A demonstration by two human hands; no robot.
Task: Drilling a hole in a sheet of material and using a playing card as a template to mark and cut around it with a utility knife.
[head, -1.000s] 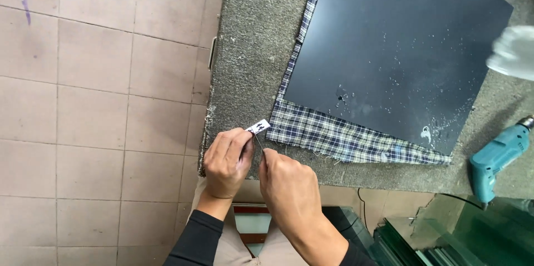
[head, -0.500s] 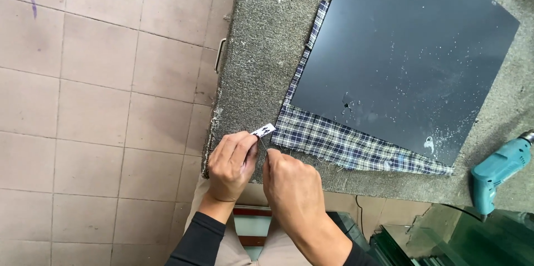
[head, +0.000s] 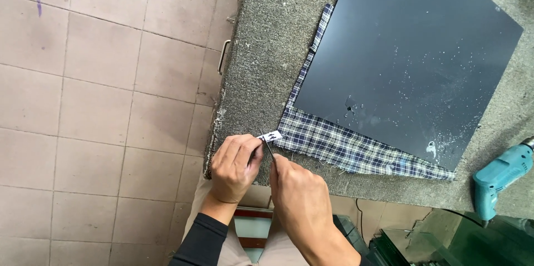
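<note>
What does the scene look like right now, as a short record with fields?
Left hand: pinches a small white piece
Right hand: holds a thin blade-like tool against that piece
Cloth: plaid fabric under a dark panel
Surface: grey carpeted table
Nearby: teal drill at right edge
Floor: tan tiles

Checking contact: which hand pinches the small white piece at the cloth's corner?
The left hand pinches the small white piece; the right hand holds a thin tool against it instead.

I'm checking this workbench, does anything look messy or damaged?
White flecks and chips are scattered over the dark panel, thickest near its lower right corner, and the plaid cloth beneath shows a frayed edge. Both hands hold something small.
</note>
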